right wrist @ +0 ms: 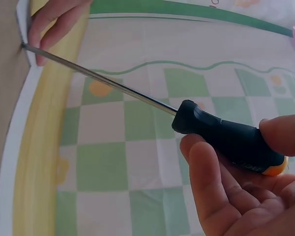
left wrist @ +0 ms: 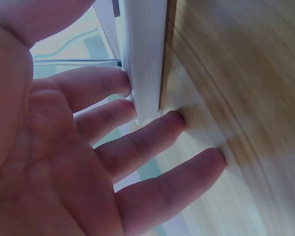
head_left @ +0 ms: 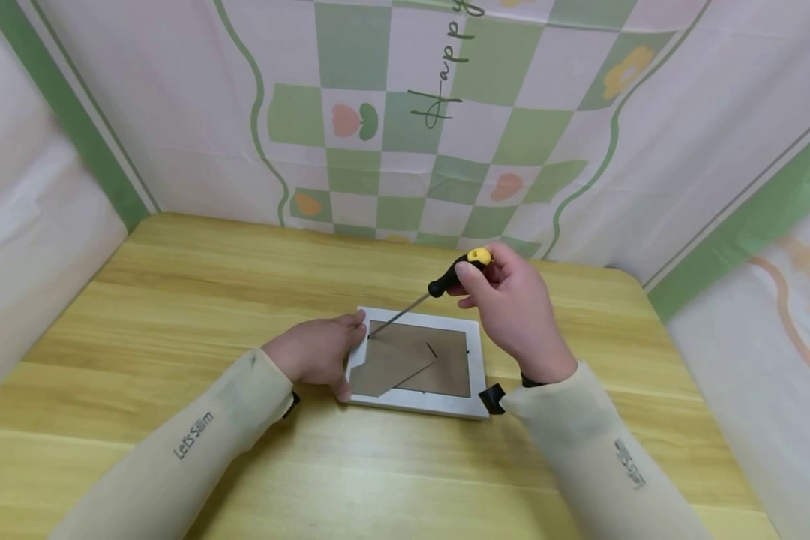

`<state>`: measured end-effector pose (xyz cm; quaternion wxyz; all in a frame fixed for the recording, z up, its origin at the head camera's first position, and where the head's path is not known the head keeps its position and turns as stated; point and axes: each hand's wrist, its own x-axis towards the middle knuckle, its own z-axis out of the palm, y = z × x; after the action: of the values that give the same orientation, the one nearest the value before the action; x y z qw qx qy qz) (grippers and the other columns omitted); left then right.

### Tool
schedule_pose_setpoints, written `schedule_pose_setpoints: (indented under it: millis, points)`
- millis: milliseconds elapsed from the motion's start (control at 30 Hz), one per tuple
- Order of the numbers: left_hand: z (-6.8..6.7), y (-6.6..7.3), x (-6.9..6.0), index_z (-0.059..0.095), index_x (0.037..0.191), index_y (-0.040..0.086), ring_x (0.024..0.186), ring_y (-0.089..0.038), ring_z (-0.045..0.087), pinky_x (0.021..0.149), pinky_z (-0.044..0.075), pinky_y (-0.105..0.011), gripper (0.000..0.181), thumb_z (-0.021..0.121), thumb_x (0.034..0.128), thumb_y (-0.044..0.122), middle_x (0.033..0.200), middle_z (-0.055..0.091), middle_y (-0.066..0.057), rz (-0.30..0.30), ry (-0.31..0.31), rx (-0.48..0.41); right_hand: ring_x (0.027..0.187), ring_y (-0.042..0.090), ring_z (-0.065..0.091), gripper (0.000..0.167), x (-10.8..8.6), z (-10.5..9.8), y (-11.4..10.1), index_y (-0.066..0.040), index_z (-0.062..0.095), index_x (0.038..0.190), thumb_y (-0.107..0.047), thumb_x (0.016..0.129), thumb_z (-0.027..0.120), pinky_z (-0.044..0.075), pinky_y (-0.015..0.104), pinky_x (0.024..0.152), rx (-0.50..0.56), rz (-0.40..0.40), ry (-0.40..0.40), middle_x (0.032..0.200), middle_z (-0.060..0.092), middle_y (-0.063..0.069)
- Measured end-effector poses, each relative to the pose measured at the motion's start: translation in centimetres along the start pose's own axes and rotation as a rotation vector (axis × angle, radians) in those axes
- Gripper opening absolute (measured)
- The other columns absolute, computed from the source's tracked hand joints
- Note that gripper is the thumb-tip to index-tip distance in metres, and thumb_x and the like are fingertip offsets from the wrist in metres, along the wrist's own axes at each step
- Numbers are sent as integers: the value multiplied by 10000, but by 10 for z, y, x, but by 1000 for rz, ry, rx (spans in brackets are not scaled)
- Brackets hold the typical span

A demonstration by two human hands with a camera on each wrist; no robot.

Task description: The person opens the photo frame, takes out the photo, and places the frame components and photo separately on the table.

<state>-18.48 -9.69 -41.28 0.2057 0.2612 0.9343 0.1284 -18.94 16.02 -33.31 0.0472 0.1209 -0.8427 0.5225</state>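
Note:
A white picture frame (head_left: pixel 415 405) lies back up on the table, its brown backing board (head_left: pixel 405 352) showing, with small dark tabs along the inner edge. My left hand (head_left: pixel 316 349) is at the frame's left side; in the left wrist view two fairly straight fingers (left wrist: pixel 101 86) touch its side edge, while the other two reach down to the tabletop. Between thumb and fingers, my right hand (head_left: pixel 516 311) holds a screwdriver (right wrist: pixel 231 140) by its black and yellow handle. The slanting metal shaft has its tip at a tab on the board's left edge.
The wooden table (head_left: pixel 196 300) reaches out on all sides of the frame. Behind it hangs a checkered green and white cloth (head_left: pixel 418 135), with more patterned cloth to the left and right. A black strap end (head_left: pixel 492 398) sticks out from the right wrist near the frame's corner.

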Motion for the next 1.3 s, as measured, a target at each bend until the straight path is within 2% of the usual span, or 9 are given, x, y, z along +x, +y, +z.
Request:
schedule_pose_setpoints:
  millis: [167, 367, 567, 733, 933, 1133, 1300]
  points:
    - [1, 0, 1, 356, 1530, 18, 1403, -321, 355, 1096, 346, -411, 1056, 918, 698, 344, 1625, 206, -115, -5, 0, 1, 825, 205, 706, 247, 6, 8, -12, -63, 571, 1039, -302, 1000, 620, 586, 341, 681, -28, -57, -35, 942, 702, 86]
    - [1, 0, 2, 355, 1530, 19, 1414, -313, 337, 1100, 340, -410, 1049, 917, 704, 340, 1629, 197, -101, -17, -6, 1, 710, 151, 681, 172, 12, 21, -29, -108, 564, 998, -277, 996, 598, 571, 327, 660, -149, -104, -57, 863, 704, 38]
    - [1, 1, 1, 354, 1531, 29, 1415, -308, 335, 1101, 339, -419, 1051, 918, 703, 346, 1632, 184, -82, -29, -8, -16, 626, 190, 536, 208, 18, 33, -46, -143, 523, 946, -332, 994, 595, 439, 369, 597, -307, -166, -64, 707, 591, 23]
    - [1, 1, 0, 354, 1534, 33, 1404, -310, 354, 1088, 358, -427, 1047, 915, 708, 347, 1634, 185, -81, -28, -11, -20, 582, 220, 480, 240, 23, 42, -59, -128, 494, 904, -326, 1000, 589, 401, 363, 554, -385, -190, -91, 702, 528, 41]
    - [1, 0, 1, 355, 1536, 35, 1408, -290, 351, 1085, 363, -427, 1020, 902, 731, 340, 1640, 173, -70, -25, -25, -24, 603, 193, 507, 227, 29, 54, -68, -130, 487, 914, -309, 1004, 594, 423, 343, 564, -437, -218, -131, 741, 560, 20]
    - [1, 0, 0, 362, 1535, 38, 1372, -297, 407, 1062, 389, -429, 1009, 901, 731, 323, 1643, 155, -69, -18, -29, -40, 575, 199, 475, 247, 33, 63, -74, -124, 480, 899, -314, 1003, 600, 396, 323, 547, -476, -239, -141, 689, 500, 38]
    - [0, -1, 0, 367, 1534, 39, 1330, -306, 458, 1032, 420, -425, 1023, 908, 715, 330, 1638, 171, -86, -8, -15, -34, 589, 207, 502, 239, 38, 71, -80, -125, 505, 937, -337, 1011, 586, 414, 325, 564, -524, -258, -163, 699, 516, 37]
